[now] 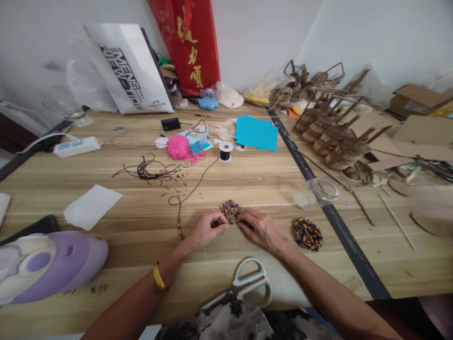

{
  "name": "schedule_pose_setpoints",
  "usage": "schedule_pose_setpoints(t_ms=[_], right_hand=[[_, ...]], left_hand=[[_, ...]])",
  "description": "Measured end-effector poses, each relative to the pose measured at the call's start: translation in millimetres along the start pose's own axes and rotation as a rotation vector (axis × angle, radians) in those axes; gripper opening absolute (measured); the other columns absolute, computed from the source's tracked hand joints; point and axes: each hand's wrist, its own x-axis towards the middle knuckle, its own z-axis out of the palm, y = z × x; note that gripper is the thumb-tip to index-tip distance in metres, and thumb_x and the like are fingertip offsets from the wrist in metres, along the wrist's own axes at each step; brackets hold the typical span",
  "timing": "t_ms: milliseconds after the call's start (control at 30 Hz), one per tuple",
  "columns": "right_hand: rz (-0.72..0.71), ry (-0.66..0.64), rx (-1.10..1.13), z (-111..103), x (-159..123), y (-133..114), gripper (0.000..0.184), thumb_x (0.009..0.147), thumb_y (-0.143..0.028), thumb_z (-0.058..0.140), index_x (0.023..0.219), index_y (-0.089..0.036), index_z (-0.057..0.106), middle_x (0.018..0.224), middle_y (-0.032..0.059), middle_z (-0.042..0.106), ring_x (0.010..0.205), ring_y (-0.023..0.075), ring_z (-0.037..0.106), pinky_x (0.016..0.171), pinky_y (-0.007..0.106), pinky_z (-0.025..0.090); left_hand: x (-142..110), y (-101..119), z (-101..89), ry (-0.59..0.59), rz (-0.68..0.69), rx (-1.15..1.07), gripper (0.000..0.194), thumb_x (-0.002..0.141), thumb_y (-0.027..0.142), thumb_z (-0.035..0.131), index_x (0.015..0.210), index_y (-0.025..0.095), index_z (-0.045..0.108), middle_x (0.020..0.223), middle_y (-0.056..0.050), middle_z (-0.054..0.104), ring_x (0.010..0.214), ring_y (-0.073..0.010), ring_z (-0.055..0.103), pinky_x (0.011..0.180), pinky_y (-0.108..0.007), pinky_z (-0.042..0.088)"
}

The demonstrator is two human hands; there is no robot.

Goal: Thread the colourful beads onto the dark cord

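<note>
A small pile of multicoloured beads (230,209) lies on the wooden table between my two hands. My left hand (208,229) is closed in a pinch at the pile's lower left edge; whatever sits between thumb and finger is too small to name. On the pile's right side, the fingers of my right hand (261,230) are drawn together and touch the outer beads, their tips partly hidden. A black cord (198,183) runs from a white spool (225,151) to a short strung row of beads (180,228), which disappears beside my left wrist.
Scissors (251,283) with pale handles lie near the front edge. A coil of strung beads (307,234) rests right of my right forearm. Black cord pieces (148,170), pink yarn (178,147) and blue sheets (256,133) lie farther back. Brown baskets (332,127) stand at right.
</note>
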Motion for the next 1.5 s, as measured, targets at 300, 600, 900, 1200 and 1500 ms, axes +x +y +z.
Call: schedule_pose_setpoints(t_ms=[300,600,900,1200,1500], right_hand=[[0.003,-0.021,-0.012,1.3,-0.1,0.9,0.013,0.092,-0.016,0.048,0.094,-0.018,0.061,0.088,0.0078,0.063,0.081,0.0170,0.060,0.073,0.026,0.047],[0.027,-0.023,-0.010,-5.1,-0.4,-4.2,0.013,0.089,-0.014,0.049,0.091,-0.018,0.062,0.083,0.0064,0.064,0.075,0.0153,0.060,0.067,0.024,0.044],[0.284,0.012,0.480,-1.6,-2.5,-5.1,0.012,0.084,-0.026,0.057,0.084,-0.016,0.062,0.069,0.0015,0.060,0.056,0.0104,0.050,0.052,0.021,0.038],[0.380,-0.046,0.924,-2.0,3.2,-5.5,0.023,0.077,-0.037,0.068,0.080,-0.014,0.062,0.071,0.0013,0.060,0.064,0.0113,0.053,0.059,0.023,0.041],[0.382,-0.077,0.942,-4.4,2.7,-4.4,0.026,0.076,-0.039,0.070,0.080,-0.015,0.064,0.070,0.0011,0.061,0.063,0.0113,0.053,0.058,0.023,0.041]], left_hand=[[-1.1,-1.1,1.6,0.006,0.019,0.036,0.014,0.075,0.024,0.058,0.069,0.012,0.060,0.062,0.000,0.054,0.059,-0.0096,0.045,0.055,-0.020,0.035],[-1.5,-0.5,2.7,0.012,0.023,0.051,0.013,0.076,0.023,0.058,0.070,0.011,0.061,0.061,0.001,0.053,0.058,-0.0093,0.045,0.055,-0.020,0.034],[-4.2,6.7,4.4,0.039,0.040,0.059,0.012,0.076,0.021,0.059,0.067,0.012,0.061,0.060,0.001,0.055,0.058,-0.0097,0.047,0.056,-0.020,0.036],[-7.1,3.4,10.8,0.044,0.102,0.090,0.010,0.077,0.018,0.060,0.078,0.013,0.068,0.071,-0.003,0.067,0.063,-0.0115,0.056,0.061,-0.021,0.041],[-7.6,-1.5,13.3,0.063,0.107,0.093,0.010,0.077,0.019,0.060,0.079,0.014,0.068,0.074,-0.003,0.069,0.065,-0.0124,0.058,0.062,-0.022,0.044]])
